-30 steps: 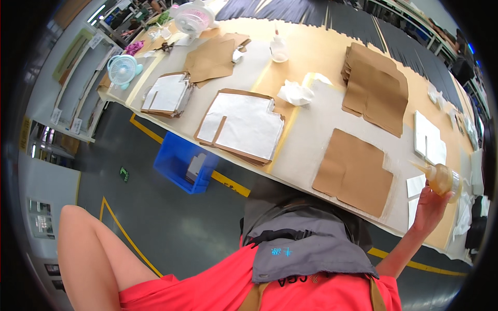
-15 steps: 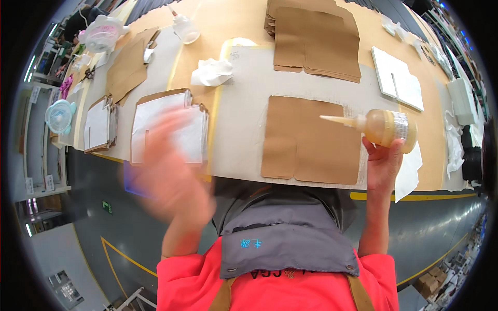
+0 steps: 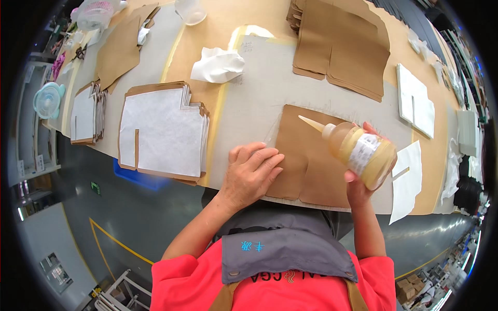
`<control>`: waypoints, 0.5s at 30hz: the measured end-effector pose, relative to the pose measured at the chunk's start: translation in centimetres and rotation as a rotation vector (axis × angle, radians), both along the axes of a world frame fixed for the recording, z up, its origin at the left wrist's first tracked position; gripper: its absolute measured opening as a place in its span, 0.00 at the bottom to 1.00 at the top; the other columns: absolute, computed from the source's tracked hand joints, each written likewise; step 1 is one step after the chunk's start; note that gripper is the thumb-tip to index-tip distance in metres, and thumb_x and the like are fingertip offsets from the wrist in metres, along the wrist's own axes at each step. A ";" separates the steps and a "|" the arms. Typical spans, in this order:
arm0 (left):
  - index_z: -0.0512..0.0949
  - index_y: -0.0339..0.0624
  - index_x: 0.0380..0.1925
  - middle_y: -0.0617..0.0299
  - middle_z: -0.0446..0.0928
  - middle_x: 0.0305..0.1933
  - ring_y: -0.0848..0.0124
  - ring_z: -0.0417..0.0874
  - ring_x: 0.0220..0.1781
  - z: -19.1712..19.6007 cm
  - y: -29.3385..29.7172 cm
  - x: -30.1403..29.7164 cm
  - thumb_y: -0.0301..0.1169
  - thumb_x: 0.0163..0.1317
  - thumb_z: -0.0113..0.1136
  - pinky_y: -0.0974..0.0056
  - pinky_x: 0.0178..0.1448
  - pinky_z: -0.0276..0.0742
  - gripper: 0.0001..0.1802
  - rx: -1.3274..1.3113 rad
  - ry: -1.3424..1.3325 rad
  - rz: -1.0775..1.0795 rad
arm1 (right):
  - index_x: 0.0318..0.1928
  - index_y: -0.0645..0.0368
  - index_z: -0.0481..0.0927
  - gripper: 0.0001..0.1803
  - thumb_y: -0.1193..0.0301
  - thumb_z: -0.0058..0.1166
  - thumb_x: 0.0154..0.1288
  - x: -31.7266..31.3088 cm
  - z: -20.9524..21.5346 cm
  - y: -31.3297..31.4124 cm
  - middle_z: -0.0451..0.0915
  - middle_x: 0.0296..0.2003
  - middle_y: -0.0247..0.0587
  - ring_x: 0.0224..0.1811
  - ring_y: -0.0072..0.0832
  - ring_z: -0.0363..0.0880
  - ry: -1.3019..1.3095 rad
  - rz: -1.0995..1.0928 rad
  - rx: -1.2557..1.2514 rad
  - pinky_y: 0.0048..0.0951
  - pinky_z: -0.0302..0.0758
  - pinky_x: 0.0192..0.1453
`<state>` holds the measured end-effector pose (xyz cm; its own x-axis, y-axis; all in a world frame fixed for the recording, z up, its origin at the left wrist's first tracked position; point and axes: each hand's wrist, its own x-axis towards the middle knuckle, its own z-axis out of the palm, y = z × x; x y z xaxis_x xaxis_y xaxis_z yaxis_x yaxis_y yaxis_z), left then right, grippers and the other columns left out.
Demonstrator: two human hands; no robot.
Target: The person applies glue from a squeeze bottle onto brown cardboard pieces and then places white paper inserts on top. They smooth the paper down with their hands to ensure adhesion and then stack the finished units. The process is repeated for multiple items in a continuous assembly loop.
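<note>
A brown sheet point(image 3: 316, 171) with a slit in its lower edge lies on the grey mat in front of me. My left hand point(image 3: 252, 170) rests at its left edge, fingers bent and fingertips on the sheet, with nothing visible in them. In my right hand point(image 3: 359, 187) is a squeeze bottle point(image 3: 363, 153) with a long tapered nozzle and a pale label, partly filled with yellowish liquid. I hold it tilted above the sheet's right side, its nozzle pointing up and left. The nozzle tip looks apart from the sheet.
Left of the sheet is a stack of white-faced brown pieces point(image 3: 163, 132). A brown stack point(image 3: 342, 49) lies at the back, and crumpled white paper point(image 3: 218, 65) at back middle. White pieces point(image 3: 415, 101) lie at right. A clear cup-like container point(image 3: 191, 11) stands at the far edge.
My left hand has come right, from over the white-faced stack to the brown sheet's left edge. The bottle has moved slightly left, its nozzle now angled more upward. The whole view has shifted.
</note>
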<state>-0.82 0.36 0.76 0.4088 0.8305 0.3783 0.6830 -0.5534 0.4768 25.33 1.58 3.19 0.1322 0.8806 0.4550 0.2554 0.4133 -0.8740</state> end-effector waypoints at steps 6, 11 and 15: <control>0.85 0.50 0.47 0.71 0.81 0.52 0.65 0.75 0.60 0.2 0.2 -0.1 0.35 0.58 0.71 0.58 0.62 0.63 0.15 -0.045 -0.017 0.006 | 0.65 0.48 0.54 0.60 0.52 0.85 0.38 -0.6 -1.1 1.6 0.71 0.62 0.62 0.63 0.52 0.77 -0.204 0.189 0.140 0.51 0.79 0.65; 0.85 0.51 0.46 0.71 0.81 0.52 0.65 0.75 0.61 0.2 0.2 -0.1 0.36 0.58 0.71 0.58 0.63 0.62 0.16 -0.061 -0.023 0.013 | 0.64 0.47 0.56 0.59 0.52 0.85 0.37 -1.3 -1.4 2.0 0.72 0.62 0.62 0.63 0.53 0.77 -0.237 0.209 0.155 0.52 0.79 0.64; 0.85 0.51 0.47 0.71 0.80 0.52 0.65 0.75 0.61 0.1 0.1 -0.2 0.36 0.58 0.71 0.58 0.63 0.62 0.16 -0.066 -0.019 0.016 | 0.63 0.46 0.58 0.58 0.46 0.83 0.36 -1.4 -1.7 1.8 0.74 0.62 0.58 0.62 0.53 0.78 -0.239 0.200 0.126 0.53 0.78 0.64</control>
<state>-1.01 0.49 0.88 0.3881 0.8603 0.3305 0.6820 -0.5093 0.5248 23.93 3.36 1.47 -0.1609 0.8135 0.5589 0.3503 0.5765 -0.7382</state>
